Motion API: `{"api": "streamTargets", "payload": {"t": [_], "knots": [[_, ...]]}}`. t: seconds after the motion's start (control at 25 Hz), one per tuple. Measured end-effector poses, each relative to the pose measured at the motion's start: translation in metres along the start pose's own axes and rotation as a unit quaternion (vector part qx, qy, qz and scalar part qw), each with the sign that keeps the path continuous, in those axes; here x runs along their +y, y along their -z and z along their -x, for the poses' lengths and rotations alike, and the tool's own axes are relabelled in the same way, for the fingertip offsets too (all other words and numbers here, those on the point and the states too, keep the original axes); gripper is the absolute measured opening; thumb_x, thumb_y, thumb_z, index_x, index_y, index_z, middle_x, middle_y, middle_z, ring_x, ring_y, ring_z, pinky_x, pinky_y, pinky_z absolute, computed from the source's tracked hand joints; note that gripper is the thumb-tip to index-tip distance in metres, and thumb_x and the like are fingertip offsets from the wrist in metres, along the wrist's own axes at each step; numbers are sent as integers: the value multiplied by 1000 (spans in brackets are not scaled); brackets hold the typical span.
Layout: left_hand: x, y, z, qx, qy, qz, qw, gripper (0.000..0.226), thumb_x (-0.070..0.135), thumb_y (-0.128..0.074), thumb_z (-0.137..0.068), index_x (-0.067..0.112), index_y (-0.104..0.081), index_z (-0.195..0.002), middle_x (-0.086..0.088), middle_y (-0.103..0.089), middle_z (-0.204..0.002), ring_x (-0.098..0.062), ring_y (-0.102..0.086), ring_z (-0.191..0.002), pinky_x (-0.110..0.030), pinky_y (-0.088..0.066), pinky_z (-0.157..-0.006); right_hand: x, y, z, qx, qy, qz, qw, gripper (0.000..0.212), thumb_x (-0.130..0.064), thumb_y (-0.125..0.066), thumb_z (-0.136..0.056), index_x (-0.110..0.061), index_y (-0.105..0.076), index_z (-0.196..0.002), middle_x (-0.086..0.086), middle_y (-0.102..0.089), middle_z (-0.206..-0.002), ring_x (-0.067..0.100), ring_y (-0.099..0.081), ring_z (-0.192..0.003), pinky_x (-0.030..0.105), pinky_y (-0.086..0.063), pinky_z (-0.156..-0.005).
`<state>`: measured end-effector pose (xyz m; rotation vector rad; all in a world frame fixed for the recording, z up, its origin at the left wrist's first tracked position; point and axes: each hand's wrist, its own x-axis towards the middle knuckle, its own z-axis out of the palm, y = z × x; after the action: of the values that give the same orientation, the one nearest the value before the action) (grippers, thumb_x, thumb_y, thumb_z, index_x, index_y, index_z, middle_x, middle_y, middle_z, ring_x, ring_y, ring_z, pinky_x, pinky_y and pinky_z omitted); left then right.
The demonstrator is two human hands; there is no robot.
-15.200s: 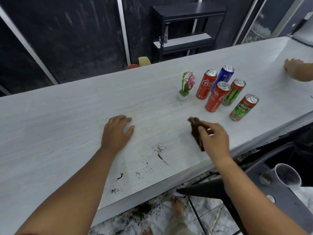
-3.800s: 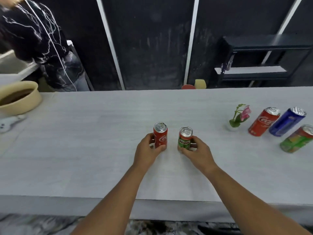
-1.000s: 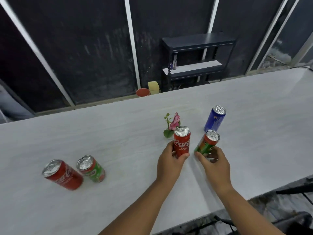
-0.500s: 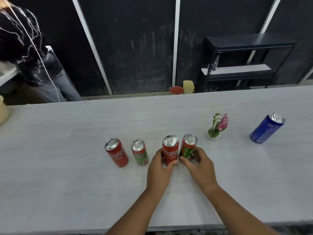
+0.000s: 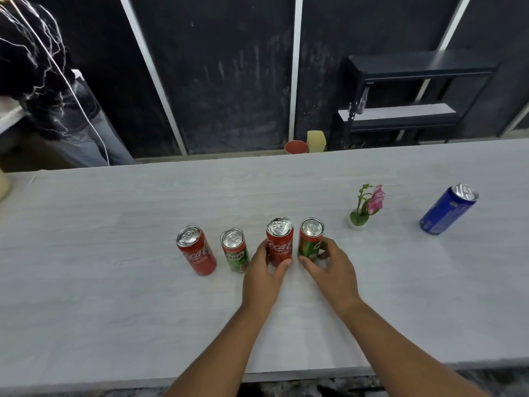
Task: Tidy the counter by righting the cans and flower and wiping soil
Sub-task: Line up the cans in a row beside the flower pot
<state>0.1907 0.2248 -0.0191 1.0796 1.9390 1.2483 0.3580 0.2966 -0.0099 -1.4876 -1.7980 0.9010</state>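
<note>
Left hand [image 5: 264, 270] is gripping a red cola can [image 5: 280, 241]; right hand [image 5: 329, 269] is gripping a green can [image 5: 310, 239]. Both are standing mid-counter [image 5: 114, 296]. The flower [image 5: 366, 206] is standing upright toward the far edge; the blue can [image 5: 448, 209] is standing near the right end.

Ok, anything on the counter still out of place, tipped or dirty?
Only the blue can stands out: it sits alone at the far right, past the flower, apart from the four-can row. All cans and the flower are upright, and no soil shows on the counter. The left hand and right hand grip the two rightmost row cans.
</note>
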Motion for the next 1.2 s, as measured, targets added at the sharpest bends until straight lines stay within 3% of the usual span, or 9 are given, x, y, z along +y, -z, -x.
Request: {"api": "streamTargets", "payload": {"t": [0.16,0.28,0.4,0.52,0.6,0.76,0.92,1.08,1.2], "knots": [[6,2,14,-9,5,-21,1000,81,28,-87,-90,22,-47,-160,8,-59,-157,-10,-56,-144,-40,-47,-121,5,-2,1,-9,-15,-10,1000,77,-48,-89,-79,-29,-55,-146,-12,-66,-125,9,-61,-110,33,-55,-96],[-1,-7,60,-3,0,-90,996,89,47,-81,-93,27,-35,-166,13,-42,-168,-8,-42,-154,-30,-39,-124,22,3,19,28,23,50,998,75,-41,-85,-86,-25,-51,-151,-6,-61,-137,17,-54,-131,36,-47,-108],[-2,-28,91,-58,-108,-198,972,75,65,-59,-99,30,-40,-163,14,-37,-171,-4,-33,-159,-26,-36,-125,46,19,35,66,43,214,974,67,-53,-69,-95,-25,-53,-153,3,-54,-157,33,-40,-151,53,-30,-123],[18,-69,76,-119,-245,-267,924,62,50,-54,-106,24,-48,-162,4,-40,-173,-16,-34,-161,-40,-35,-129,75,53,37,40,-39,323,945,79,-75,-39,-100,-35,-28,-167,3,-20,-177,35,-6,-164,62,2,-128],[35,-101,60,-171,-296,-300,890,63,45,-50,-109,22,-39,-167,0,-27,-179,-21,-23,-166,-45,-26,-133,92,80,31,32,-79,365,927,86,-82,-22,-98,-37,-9,-170,3,-4,-180,36,7,-165,65,6,-126],[75,-179,28,-232,-316,-321,862,71,46,-47,-111,23,-21,-173,0,-7,-183,-21,-5,-169,-42,-11,-137,127,148,7,80,-159,323,930,94,-80,-26,-98,-27,1,-171,4,-1,-180,34,7,-165,62,0,-130],[107,-236,-10,-252,-320,-355,841,73,47,-47,-112,21,-17,-173,-2,-7,-183,-22,-6,-169,-41,-15,-136,142,195,-37,142,-164,164,962,101,-68,-56,-97,-19,-10,-171,7,-21,-177,29,-16,-163,54,-18,-131],[97,-252,-22,-261,-320,-367,833,71,55,-34,-112,21,-23,-173,-2,-15,-182,-20,-8,-169,-43,-7,-137,144,215,-89,151,-170,28,973,109,-70,-76,-83,-27,-22,-168,-4,-33,-173,19,-36,-156,45,-38,-123],[89,-253,-25,-255,-324,-340,845,73,60,-33,-107,24,-30,-171,1,-22,-181,-17,-12,-168,-42,-6,-137,149,212,-111,168,-167,-31,971,84,-60,-83,-81,-36,-44,-151,-11,-60,-146,16,-60,-133,39,-53,-104]]}}
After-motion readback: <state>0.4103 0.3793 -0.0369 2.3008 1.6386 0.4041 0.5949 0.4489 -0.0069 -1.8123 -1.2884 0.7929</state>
